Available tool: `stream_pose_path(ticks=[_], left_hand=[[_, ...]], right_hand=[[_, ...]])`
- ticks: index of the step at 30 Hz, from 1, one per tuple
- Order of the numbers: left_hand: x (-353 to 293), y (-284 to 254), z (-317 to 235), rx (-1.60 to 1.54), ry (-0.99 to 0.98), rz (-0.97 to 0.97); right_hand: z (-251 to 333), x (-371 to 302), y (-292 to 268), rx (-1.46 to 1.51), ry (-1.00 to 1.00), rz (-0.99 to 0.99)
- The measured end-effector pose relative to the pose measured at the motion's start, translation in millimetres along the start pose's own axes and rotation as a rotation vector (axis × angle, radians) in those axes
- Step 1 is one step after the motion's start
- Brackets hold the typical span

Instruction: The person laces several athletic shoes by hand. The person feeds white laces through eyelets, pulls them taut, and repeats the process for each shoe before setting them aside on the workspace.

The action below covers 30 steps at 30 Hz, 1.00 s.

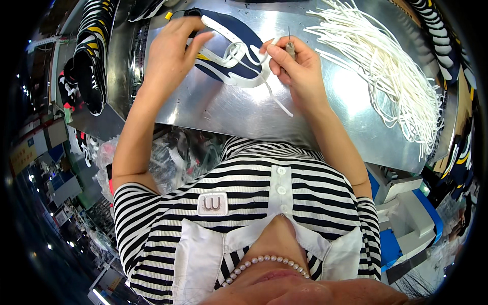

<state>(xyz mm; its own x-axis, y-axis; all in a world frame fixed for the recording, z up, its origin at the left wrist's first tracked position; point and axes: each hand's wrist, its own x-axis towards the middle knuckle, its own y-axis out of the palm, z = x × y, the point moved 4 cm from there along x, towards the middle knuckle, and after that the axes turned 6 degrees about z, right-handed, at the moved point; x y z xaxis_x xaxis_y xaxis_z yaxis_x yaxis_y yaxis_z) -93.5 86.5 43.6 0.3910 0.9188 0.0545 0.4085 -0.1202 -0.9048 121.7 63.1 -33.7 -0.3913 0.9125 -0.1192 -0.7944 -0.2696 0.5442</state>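
Observation:
A flat shoe upper (246,33) in navy and white, with a yellow accent, lies on the metal table. A white shoelace (277,99) loops across its eyelet strips, one end trailing toward me. My left hand (175,51) is over the upper's left end, thumb and fingers apart, slightly smeared by motion; its fingertips are partly hidden. At the upper's right end, my right hand (300,66) pinches the lace between thumb and forefinger. The same hand also keeps a small awl (290,49) in its fingers, its thin needle pointing away from me.
A large bundle of white laces (391,66) spreads over the right of the metal table (203,109). Stacked shoe uppers (91,56) line the left side, and more (439,40) stand at the far right. Clear plastic bags (170,152) lie below the table edge.

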Motion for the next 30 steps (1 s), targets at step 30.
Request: stream_pose_path(ticks=[30], left_hand=[[-43,102,-49,-1.079,-0.427,0.084]], right_hand=[[-11,-35,-1,-0.732,-0.029,-0.096]])
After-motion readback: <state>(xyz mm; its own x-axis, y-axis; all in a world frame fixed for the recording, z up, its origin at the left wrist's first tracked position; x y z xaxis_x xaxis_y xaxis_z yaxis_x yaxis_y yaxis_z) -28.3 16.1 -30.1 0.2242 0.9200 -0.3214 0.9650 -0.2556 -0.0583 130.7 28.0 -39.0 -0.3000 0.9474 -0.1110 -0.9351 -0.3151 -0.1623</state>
